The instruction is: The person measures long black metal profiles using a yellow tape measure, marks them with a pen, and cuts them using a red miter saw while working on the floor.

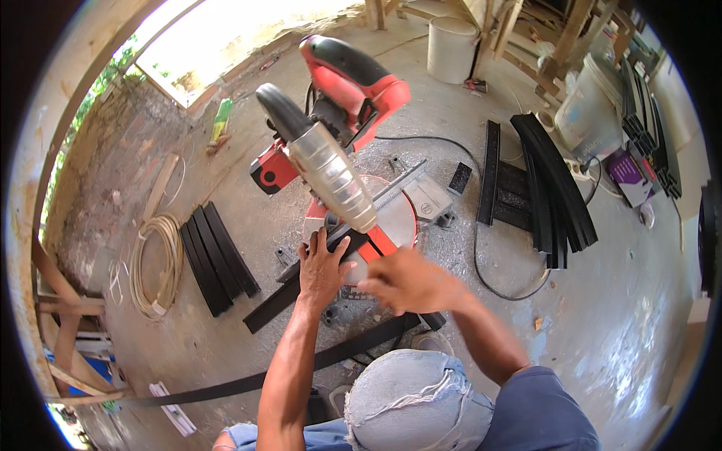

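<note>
A red and black miter saw point(320, 158) stands on the floor before me, its head raised above the round table. A black strip point(272, 307) lies slantwise across the saw table along the metal fence point(402, 184). My left hand point(323, 272) rests on this strip at the fence, fingers spread and pointing away from me. Close to the red insert point(381, 240) of the saw table is my right hand point(414, 282). It is blurred by motion, so its fingers and anything in them cannot be made out.
Black strips point(214, 255) lie at left by a coiled hose point(156, 267). More black strips point(553, 180) are piled at right. A power cord point(477, 259) curves across the floor. One long strip point(301, 362) crosses before my knees. White buckets point(451, 51) stand farther back.
</note>
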A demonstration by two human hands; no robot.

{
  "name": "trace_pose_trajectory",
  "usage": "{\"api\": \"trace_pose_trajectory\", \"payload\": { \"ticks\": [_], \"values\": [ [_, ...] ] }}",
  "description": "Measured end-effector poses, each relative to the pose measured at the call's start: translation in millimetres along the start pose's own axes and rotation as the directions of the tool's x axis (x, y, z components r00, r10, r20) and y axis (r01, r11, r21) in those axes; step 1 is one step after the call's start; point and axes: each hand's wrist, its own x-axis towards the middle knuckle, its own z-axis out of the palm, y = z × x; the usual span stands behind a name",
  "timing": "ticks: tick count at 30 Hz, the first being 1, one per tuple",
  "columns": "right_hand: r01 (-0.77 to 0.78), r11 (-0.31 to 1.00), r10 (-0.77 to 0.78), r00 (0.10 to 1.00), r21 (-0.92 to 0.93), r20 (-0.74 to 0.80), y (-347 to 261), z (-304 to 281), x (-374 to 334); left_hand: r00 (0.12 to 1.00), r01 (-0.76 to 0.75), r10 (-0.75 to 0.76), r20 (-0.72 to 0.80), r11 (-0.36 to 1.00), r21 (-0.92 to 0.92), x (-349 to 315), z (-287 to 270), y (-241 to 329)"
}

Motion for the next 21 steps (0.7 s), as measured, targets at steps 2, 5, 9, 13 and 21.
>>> {"api": "trace_pose_trajectory", "payload": {
  "ticks": [2, 5, 9, 13, 21],
  "values": [
    [0.261, 0.962, -0.273, 0.907, -0.08, -0.321, -54.6, -41.0, -23.6, 1.0, 0.022, -0.023, -0.014, 1.0, -0.011, -0.9, 3.8, -0.3],
    [0.351, 0.867, -0.499, 0.61, -0.354, -0.616, -124.4, -94.1, -7.5, 0.999, 0.039, -0.039, -0.032, 0.999, -0.017, -3.1, 6.2, 1.1],
    [-0.084, 0.685, -0.478, 0.698, -0.724, -0.533, -178.2, -149.9, 76.5, 0.996, 0.027, -0.03, -0.084, 0.999, -0.029, -1.4, 7.4, 6.6],
    [-0.081, 0.533, -0.392, 0.858, -0.842, -0.331, -133.2, -175.1, 156.6, 0.994, 0.045, -0.05, -0.096, 0.998, -0.054, -2.9, 10.1, 5.2],
    [-0.007, 0.694, -0.466, 0.758, -0.72, -0.456, -64.5, -146.6, 90.2, 0.993, 0.067, -0.077, -0.088, 0.991, -0.112, 0.5, 13.4, 6.3]
  ]
}}
